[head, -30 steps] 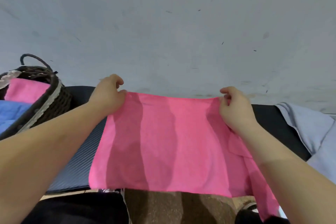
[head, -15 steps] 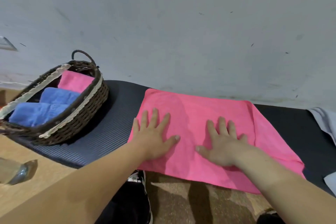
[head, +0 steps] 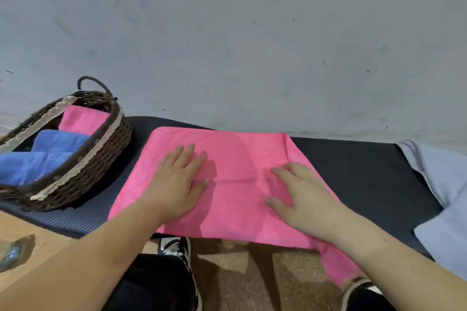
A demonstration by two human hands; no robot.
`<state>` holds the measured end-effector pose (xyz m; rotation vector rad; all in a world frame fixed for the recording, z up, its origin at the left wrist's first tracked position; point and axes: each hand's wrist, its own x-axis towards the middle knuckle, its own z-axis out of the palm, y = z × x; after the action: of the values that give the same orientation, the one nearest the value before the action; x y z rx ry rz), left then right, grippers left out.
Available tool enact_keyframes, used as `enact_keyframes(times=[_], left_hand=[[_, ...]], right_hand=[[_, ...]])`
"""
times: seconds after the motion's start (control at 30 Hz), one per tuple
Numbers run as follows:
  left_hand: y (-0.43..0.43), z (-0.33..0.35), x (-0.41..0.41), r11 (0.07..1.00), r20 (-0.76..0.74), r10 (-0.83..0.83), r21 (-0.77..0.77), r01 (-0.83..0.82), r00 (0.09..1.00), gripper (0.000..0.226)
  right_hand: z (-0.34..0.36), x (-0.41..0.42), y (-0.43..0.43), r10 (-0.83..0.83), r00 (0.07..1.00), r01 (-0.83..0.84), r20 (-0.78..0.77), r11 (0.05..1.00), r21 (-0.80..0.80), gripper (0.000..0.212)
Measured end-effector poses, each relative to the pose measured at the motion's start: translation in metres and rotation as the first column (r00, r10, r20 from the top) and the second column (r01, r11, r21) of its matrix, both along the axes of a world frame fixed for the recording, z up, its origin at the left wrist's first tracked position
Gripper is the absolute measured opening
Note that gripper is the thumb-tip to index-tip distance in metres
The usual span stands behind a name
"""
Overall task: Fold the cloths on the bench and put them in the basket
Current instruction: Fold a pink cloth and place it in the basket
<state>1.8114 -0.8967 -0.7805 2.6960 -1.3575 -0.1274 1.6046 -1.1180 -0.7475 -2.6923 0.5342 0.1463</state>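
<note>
A pink cloth lies spread on the dark mat that covers the bench, and its near edge hangs over the front of the bench, with one corner drooping lower on the right. Both hands lie flat on top of it. The left hand rests palm down on the left half of the cloth with its fingers straight and slightly spread, gripping nothing. The right hand rests palm down on the right half, its fingers also stretched out and loose, holding nothing. A faint crease runs across the cloth between the two hands. To the left of the cloth, on the same mat, stands a dark wicker basket with a pale trim along its rim and a loop handle at its far end. Inside the basket sit folded blue cloths toward the near side and a folded pink one behind them. At the right end of the bench lies a pale grey cloth, well apart from the pink one. Behind the bench rises a grey wall. Below the bench edge a black and white shoe shows on the brown floor.
</note>
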Motion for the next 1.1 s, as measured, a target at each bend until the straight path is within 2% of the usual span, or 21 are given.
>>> enact_keyframes(times=[0.1, 0.13, 0.23, 0.33, 0.43, 0.5, 0.67, 0.8, 0.87, 0.97, 1.03, 1.1], left_hand=[[-0.044, 0.009, -0.036, 0.975, -0.005, -0.136, -0.176, 0.133, 0.991, 0.054], [-0.059, 0.012, -0.048, 0.962, -0.003, -0.173, -0.216, 0.168, 0.985, 0.048], [-0.103, 0.018, -0.079, 0.934, -0.03, -0.269, -0.25, 0.254, 0.963, 0.037], [-0.135, 0.012, -0.101, 0.927, -0.082, -0.35, -0.173, 0.333, 0.933, 0.043], [-0.156, -0.002, -0.11, 0.919, -0.048, -0.386, -0.113, 0.379, 0.921, 0.035], [-0.164, -0.004, -0.109, 0.929, -0.033, -0.357, -0.123, 0.35, 0.934, 0.03], [-0.168, 0.008, -0.106, 0.949, -0.052, -0.222, -0.241, 0.204, 0.974, 0.02], [-0.201, 0.042, -0.095, 0.932, -0.01, -0.161, -0.33, 0.149, 0.987, 0.019], [-0.233, 0.058, -0.093, 0.906, 0.011, -0.205, -0.376, 0.194, 0.979, 0.019], [-0.286, 0.064, -0.101, 0.884, 0.028, -0.284, -0.38, 0.273, 0.958, 0.018], [-0.316, 0.057, -0.11, 0.899, -0.035, -0.308, -0.34, 0.278, 0.951, 0.019], [-0.333, 0.047, -0.122, 0.913, -0.158, -0.332, -0.302, 0.274, 0.93, 0.032]], right_hand=[[0.019, -0.031, -0.029, -0.227, 0.973, 0.224, -0.029, 0.97, -0.091, 0.043], [0.024, -0.041, -0.038, -0.279, 0.958, 0.272, -0.071, 0.958, -0.093, 0.039], [0.02, -0.068, -0.055, -0.348, 0.908, 0.354, -0.233, 0.935, -0.019, 0.045], [0.003, -0.085, -0.053, -0.357, 0.893, 0.382, -0.275, 0.923, 0.04, 0.051], [-0.013, -0.094, -0.045, -0.354, 0.926, 0.361, -0.135, 0.932, 0.029, 0.05], [-0.021, -0.098, -0.042, -0.348, 0.937, 0.349, -0.036, 0.936, 0.037, 0.047], [-0.023, -0.094, -0.05, -0.367, 0.92, 0.356, 0.139, 0.929, 0.099, 0.015], [-0.007, -0.094, -0.069, -0.448, 0.868, 0.419, 0.215, 0.892, 0.169, 0.017], [-0.004, -0.098, -0.082, -0.546, 0.798, 0.465, 0.257, 0.828, 0.313, 0.016], [-0.007, -0.106, -0.105, -0.728, 0.63, 0.517, 0.268, 0.652, 0.554, 0.017], [-0.015, -0.112, -0.119, -0.827, 0.527, 0.55, 0.195, 0.507, 0.663, 0.018], [-0.022, -0.119, -0.13, -0.879, 0.461, 0.577, 0.122, 0.401, 0.711, 0.021]])
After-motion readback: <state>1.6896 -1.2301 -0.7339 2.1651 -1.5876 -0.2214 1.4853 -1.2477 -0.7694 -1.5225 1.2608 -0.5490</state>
